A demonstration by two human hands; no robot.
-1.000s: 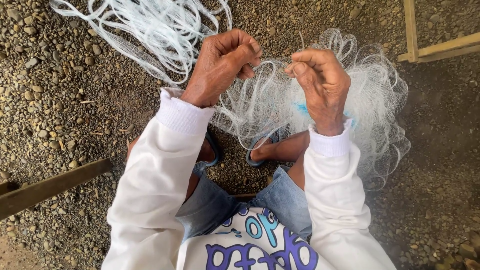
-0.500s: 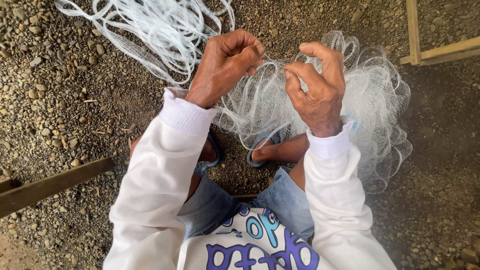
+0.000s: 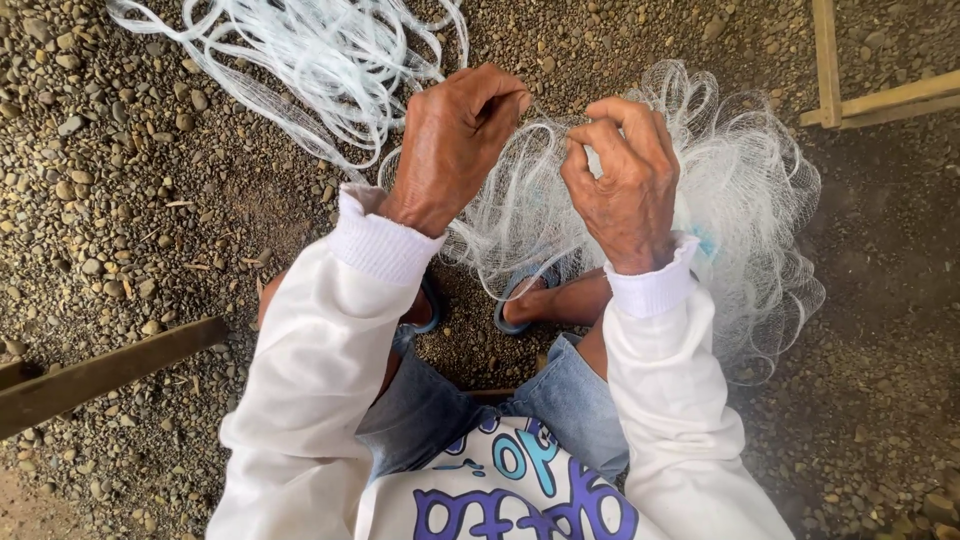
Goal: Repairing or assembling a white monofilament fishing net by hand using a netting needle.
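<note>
A person sits on the pebbly ground (image 3: 120,200) and works on a thin white fishing net (image 3: 740,200). The left hand (image 3: 455,145) is curled tight like a fist, and it pinches a bit of the net near its fingertips at about 12 o'clock. The right hand (image 3: 625,175) is just beside it, at about 1 o'clock. Its thumb and first fingers squeeze a few net strings together. The two hands are very close, with a short bit of net between them.

Most of the net lies in a fluffy heap under and behind the right hand, going out toward 2 o'clock. More of it lies in long loose loops (image 3: 300,60) on the ground at 11 o'clock.

Below the hands I can see a foot in a blue sandal (image 3: 525,295). A dark wooden plank (image 3: 110,370) lies at 8 o'clock. A pale wooden frame (image 3: 850,90) sits at 2 o'clock, well apart from the hands.
</note>
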